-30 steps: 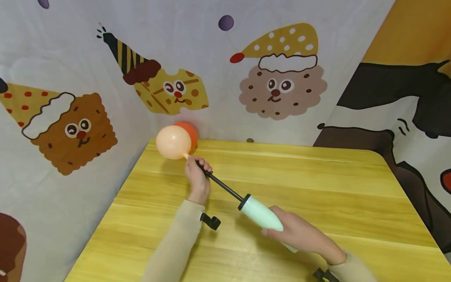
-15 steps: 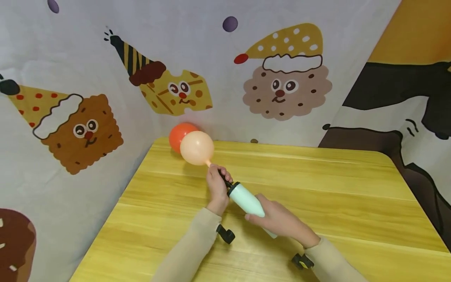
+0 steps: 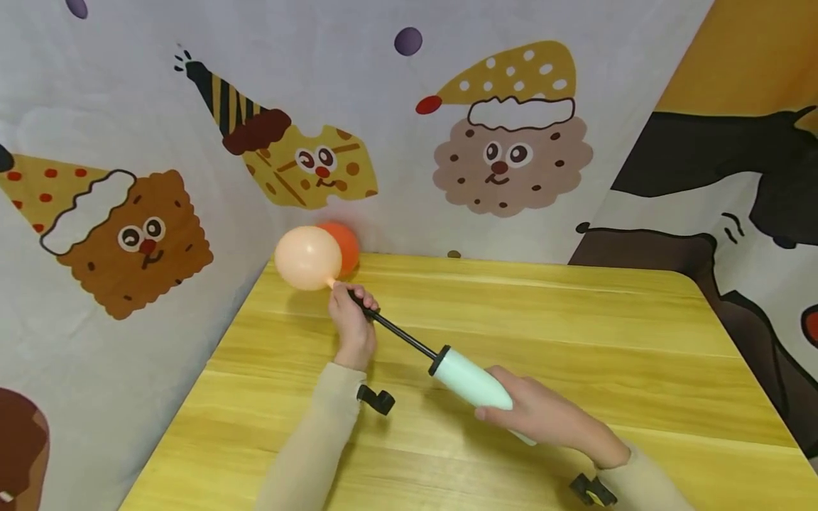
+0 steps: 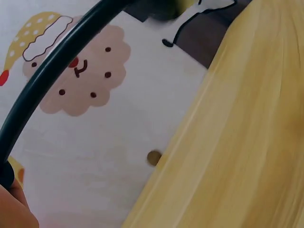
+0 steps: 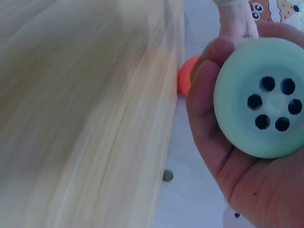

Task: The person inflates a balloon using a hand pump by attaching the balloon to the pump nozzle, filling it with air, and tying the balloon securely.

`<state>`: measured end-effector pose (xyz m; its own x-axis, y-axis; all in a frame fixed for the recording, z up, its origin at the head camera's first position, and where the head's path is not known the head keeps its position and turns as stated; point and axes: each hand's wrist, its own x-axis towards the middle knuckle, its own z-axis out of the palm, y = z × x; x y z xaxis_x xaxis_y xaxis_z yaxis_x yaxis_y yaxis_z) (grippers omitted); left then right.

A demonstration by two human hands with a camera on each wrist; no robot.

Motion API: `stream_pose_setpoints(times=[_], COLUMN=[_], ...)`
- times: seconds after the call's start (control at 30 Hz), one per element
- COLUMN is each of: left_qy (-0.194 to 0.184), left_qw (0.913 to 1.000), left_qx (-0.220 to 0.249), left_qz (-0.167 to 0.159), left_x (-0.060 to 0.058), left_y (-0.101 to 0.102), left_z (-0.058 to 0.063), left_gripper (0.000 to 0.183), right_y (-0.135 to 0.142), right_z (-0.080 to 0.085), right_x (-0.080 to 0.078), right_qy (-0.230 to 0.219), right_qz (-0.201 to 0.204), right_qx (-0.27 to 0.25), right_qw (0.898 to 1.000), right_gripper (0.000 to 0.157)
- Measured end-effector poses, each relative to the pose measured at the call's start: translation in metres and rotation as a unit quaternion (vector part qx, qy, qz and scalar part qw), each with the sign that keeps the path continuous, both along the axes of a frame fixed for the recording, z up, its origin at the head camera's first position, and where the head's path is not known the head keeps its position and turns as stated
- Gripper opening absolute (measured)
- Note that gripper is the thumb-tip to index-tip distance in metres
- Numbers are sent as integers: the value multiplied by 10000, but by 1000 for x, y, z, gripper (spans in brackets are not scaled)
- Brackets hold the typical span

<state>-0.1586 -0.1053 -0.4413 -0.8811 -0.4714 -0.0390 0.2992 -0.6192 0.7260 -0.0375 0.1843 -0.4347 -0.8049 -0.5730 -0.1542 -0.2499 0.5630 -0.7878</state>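
Note:
My left hand [image 3: 353, 323] grips the black nozzle end of a balloon pump, with the neck of a peach balloon [image 3: 308, 257] at its fingers. The round, inflated balloon points away to the far left. My right hand [image 3: 549, 415] holds the mint-green body of the balloon pump [image 3: 469, 376]. Between the hands, the black rod [image 3: 405, 336] is drawn out. In the right wrist view, fingers [image 5: 204, 102] curl round the pump's green end [image 5: 275, 137], which has several holes. The left wrist view shows the dark rod running across its upper left; the balloon is out of that view.
Behind the peach balloon, a red-orange balloon [image 3: 345, 248] rests at the far left corner of the wooden table [image 3: 575, 333], partly hidden. A cloth with cartoon prints [image 3: 396, 213] hangs along the back and left edges. Each sleeve carries a black wrist mount [image 3: 377, 399].
The hands came together, pushing the pump's body up to the left hand, then drew apart again, baring the rod. The peach balloon swung right and back left, and looks slightly bigger.

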Motion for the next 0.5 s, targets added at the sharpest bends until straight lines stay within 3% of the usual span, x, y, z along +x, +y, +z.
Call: stream_pose_setpoints(times=[0.23,0.5], left_qy=[-28,-72], left_qw=[9996,9971], left_qx=[-238,-626], left_qz=[-112,-421], left_x=[12,22], left_y=[8,43], left_z=[3,-4], left_gripper=[30,34], right_y=[1,-28], right_z=[-2,-2], right_x=[5,-7], right_qy=[268,514], right_qz=[163,-270], right_qx=[-14,151], right_qw=[9995,9982], right_gripper=[52,60])
